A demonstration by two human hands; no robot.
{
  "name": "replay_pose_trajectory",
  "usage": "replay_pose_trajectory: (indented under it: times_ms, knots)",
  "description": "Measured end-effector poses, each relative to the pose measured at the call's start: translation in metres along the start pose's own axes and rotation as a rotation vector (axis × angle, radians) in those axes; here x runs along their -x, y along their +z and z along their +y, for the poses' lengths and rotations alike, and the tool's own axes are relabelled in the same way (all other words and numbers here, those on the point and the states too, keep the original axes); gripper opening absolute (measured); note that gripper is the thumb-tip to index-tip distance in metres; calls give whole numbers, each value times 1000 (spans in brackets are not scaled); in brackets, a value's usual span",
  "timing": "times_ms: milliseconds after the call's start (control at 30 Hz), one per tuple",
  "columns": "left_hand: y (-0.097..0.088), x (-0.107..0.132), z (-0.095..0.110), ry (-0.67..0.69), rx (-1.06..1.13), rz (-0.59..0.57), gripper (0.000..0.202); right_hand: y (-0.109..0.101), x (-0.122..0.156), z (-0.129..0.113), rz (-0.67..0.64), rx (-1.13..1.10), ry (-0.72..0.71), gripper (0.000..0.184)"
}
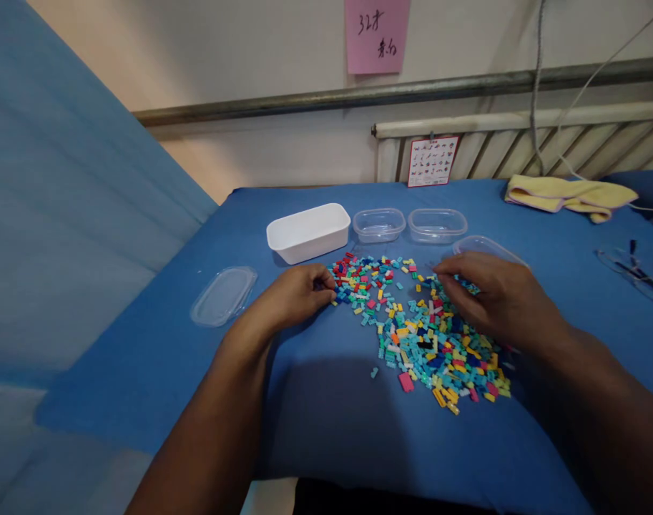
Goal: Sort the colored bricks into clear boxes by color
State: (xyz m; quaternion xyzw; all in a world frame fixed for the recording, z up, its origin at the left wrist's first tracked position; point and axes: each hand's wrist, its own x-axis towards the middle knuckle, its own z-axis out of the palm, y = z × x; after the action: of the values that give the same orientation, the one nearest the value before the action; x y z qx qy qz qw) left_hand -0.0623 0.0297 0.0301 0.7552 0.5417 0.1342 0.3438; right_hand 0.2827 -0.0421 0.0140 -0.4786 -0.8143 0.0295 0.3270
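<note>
A spread of several small coloured bricks (417, 329) lies on the blue table cover (326, 429). My left hand (297, 293) rests at the pile's left edge, fingers curled and pinched together over some bricks; what they hold is hidden. My right hand (492, 293) lies palm down on the pile's right part, fingers bent onto the bricks near its upper edge. A white rectangular tub (308, 232) stands just beyond my left hand.
Two clear tubs (378, 224) (436, 224) stand behind the pile; a third clear container (484, 247) shows behind my right hand. A clear lid (224, 295) lies left. A yellow cloth (570, 194), glasses (634, 272), a radiator and a picture card (432, 162) are at the back.
</note>
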Motion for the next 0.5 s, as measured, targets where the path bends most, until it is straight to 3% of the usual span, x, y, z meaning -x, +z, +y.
replay_pose_trajectory:
  times_ms: [100, 233, 367, 500]
  knots:
    - [11, 3, 16, 10, 373, -48, 29, 11, 0, -17, -79, -173, -5, 17]
    - [41, 4, 36, 85, 731, -157, 33, 24, 2, -34, -143, -354, 68, 15]
    - [68, 2, 43, 116, 890, -195, 38, 27, 2, -36, -169, -385, 67, 11]
    - [74, -1, 40, 108, 932, -214, 39, 28, 2, -37, -185, -407, -20, 11]
